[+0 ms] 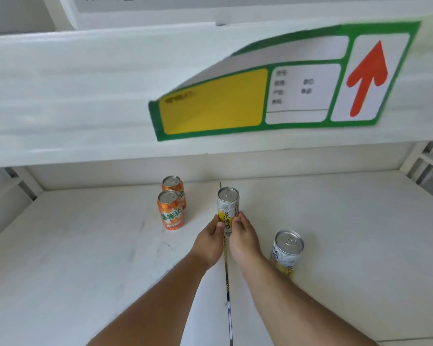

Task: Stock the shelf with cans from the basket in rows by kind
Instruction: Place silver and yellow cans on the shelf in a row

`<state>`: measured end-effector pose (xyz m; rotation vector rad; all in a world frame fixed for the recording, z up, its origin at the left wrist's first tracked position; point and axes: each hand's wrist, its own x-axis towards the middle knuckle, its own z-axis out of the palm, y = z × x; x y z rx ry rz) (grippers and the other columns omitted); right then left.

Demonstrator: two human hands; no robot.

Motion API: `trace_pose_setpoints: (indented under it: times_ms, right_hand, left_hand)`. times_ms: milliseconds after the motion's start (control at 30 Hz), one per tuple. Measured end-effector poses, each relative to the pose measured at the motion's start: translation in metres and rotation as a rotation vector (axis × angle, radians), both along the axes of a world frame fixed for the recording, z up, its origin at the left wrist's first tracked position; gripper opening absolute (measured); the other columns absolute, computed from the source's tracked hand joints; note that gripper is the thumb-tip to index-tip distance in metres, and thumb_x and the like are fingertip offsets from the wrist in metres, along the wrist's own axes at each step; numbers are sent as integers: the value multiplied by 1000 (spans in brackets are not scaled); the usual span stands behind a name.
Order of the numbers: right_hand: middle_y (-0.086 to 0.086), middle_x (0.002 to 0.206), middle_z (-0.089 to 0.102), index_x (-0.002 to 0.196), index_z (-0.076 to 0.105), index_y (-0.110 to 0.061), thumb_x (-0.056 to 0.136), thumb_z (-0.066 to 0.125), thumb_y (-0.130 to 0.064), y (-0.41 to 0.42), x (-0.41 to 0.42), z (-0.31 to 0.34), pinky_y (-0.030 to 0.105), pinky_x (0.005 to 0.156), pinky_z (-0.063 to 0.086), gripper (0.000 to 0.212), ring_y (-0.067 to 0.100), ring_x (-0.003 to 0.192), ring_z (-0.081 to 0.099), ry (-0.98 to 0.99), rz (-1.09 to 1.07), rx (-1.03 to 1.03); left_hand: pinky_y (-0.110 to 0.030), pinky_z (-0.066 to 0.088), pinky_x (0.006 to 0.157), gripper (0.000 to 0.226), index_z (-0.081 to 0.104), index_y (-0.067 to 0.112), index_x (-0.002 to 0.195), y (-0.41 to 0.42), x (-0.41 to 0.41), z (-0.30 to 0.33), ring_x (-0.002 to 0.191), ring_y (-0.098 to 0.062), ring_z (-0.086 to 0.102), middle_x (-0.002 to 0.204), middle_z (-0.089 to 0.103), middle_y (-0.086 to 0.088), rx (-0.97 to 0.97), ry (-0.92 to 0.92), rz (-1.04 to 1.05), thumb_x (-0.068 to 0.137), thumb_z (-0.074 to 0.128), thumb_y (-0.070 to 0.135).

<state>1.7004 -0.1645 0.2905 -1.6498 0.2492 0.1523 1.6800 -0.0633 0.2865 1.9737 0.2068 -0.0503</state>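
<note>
A tall silver and yellow can [227, 203] stands upright on the white shelf [85, 245], near the middle seam. My left hand [210, 242] and my right hand [244, 237] both grip its lower part from either side. A second silver and yellow can [286, 253] stands to the right, nearer to me, just beside my right forearm. Two orange cans stand in a row to the left, the front one [171, 211] partly hiding the rear one [172, 186]. The basket is out of view.
An upper shelf edge [73, 96] hangs overhead, carrying a green, yellow and white price label with a red arrow [285, 83]. White shelf uprights [425, 161] stand at the right and left. A dark seam [227, 295] runs down the shelf middle.
</note>
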Motion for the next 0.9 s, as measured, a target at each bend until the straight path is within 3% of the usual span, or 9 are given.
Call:
trace_pose_setpoints:
  times_ms: [133, 267, 533, 700, 767, 833, 900]
  right_hand:
    - [7, 159, 47, 158, 38, -16, 111, 37, -23, 14, 29, -2, 22, 104, 33, 48, 23, 142, 48, 10, -44, 85]
    - [8, 156, 50, 155, 44, -16, 109, 37, -22, 25, 52, -1, 38, 119, 38, 47, 25, 140, 51, 12, -84, 154]
    - [7, 157, 49, 156, 42, -22, 106, 34, -30, 29, 85, -3, 45, 121, 37, 52, 26, 142, 49, 33, -103, 204]
    - [7, 165, 37, 162, 29, -18, 110, 32, -26, 28, 70, 6, 40, 124, 29, 53, 27, 150, 39, 37, -106, 171]
    - [8, 165, 36, 162, 29, -17, 110, 32, -24, 27, 61, 8, 35, 123, 29, 53, 27, 150, 39, 25, -98, 151]
    - [8, 160, 43, 160, 34, -16, 110, 33, -21, 24, 44, 13, 32, 115, 33, 50, 27, 145, 45, 21, -87, 150]
    - [8, 142, 60, 149, 48, -16, 108, 36, -21, 23, 23, 18, 32, 107, 40, 43, 28, 135, 55, 14, -60, 133]
  left_hand:
    - [-35, 35, 116, 45, 42, 36, 150, 6, 32, -5, 134, -11, 47, 144, 55, 10, -42, 15, 22, 106, 32, 38]
    - [-36, 38, 115, 45, 45, 42, 146, 10, 54, -7, 130, -8, 51, 137, 59, 15, -55, 2, 1, 102, 32, 43]
    - [-24, 36, 105, 42, 43, 38, 148, 7, 76, 1, 128, -8, 49, 138, 57, 13, -69, 6, -33, 107, 33, 35]
    - [-22, 37, 100, 41, 44, 35, 148, 4, 68, 3, 126, -10, 51, 139, 58, 8, -98, 18, -13, 108, 35, 32]
    - [-21, 37, 97, 46, 36, 30, 153, 4, 60, 4, 123, -8, 49, 145, 53, 5, -124, 36, -2, 107, 38, 34]
    - [-22, 35, 99, 55, 26, 26, 157, 5, 48, 5, 128, -10, 46, 152, 46, 3, -132, 64, 5, 106, 41, 36]
    - [-24, 36, 101, 58, 23, 26, 158, 6, 32, 2, 133, -12, 44, 154, 43, 4, -126, 86, 17, 105, 43, 37]
